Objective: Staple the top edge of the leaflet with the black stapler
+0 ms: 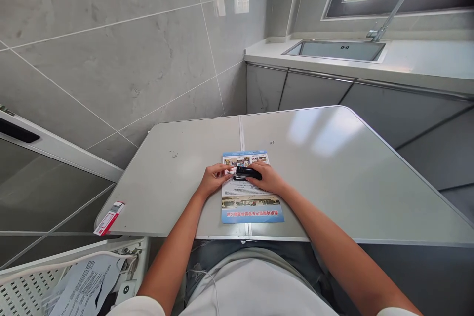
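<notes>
A black stapler lies sideways over a printed leaflet with blue bands, small photos and red lettering. My right hand is wrapped round the stapler's right end, with fingers above and thumb below. At its left end, the fingertips of my left hand close on the stapler's nose from both sides. Whether anything small sits between those fingertips is too fine to see. The leaflet rests flat on the pale folding table, across its centre seam, and its middle is partly covered by my hands and the stapler.
The folding table has a red-and-white label at its front left corner. Tiny bits lie beyond the leaflet. A white basket with papers stands at lower left. Behind are a counter with a sink and tap.
</notes>
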Demonstrator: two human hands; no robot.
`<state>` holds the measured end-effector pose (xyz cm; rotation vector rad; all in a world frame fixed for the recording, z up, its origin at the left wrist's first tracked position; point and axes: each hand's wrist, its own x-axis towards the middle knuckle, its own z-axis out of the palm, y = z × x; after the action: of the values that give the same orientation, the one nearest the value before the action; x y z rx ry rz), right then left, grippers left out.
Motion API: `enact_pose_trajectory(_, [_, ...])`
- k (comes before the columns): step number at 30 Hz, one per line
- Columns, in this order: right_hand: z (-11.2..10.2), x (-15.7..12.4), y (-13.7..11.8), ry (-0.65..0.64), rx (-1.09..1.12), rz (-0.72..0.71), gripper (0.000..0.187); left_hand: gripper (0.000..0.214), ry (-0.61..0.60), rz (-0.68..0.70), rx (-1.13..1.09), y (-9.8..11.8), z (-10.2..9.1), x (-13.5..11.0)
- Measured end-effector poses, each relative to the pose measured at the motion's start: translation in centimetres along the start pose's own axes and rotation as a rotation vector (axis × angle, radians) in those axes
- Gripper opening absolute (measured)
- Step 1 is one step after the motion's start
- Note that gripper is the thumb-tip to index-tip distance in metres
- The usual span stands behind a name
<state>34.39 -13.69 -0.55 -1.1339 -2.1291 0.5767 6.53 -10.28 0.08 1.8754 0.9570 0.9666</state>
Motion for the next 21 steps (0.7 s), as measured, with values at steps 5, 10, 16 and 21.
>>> enact_pose_trajectory(5, [-0.1,0.0,0.0,-0.005,-0.013,0.034,0.018,0.024,-0.028,0.037,0.108,0.2,-0.2,0.0])
enact_pose_trajectory(10, [0.0,0.1,0.0,-0.001,-0.015,0.023,0.016,0.017,-0.057,0.101,0.107,0.2,-0.4,0.3])
enact_pose_trajectory(16, [0.1,0.0,0.1,-0.006,-0.027,0.030,0.019,0.012,-0.074,0.171,0.181,-0.2,-0.4,0.2])
enact_pose_trajectory(21, [0.0,0.0,0.0,0.006,-0.008,0.037,0.018,0.015,-0.113,0.241,0.231,-0.4,-2.1,-0.1])
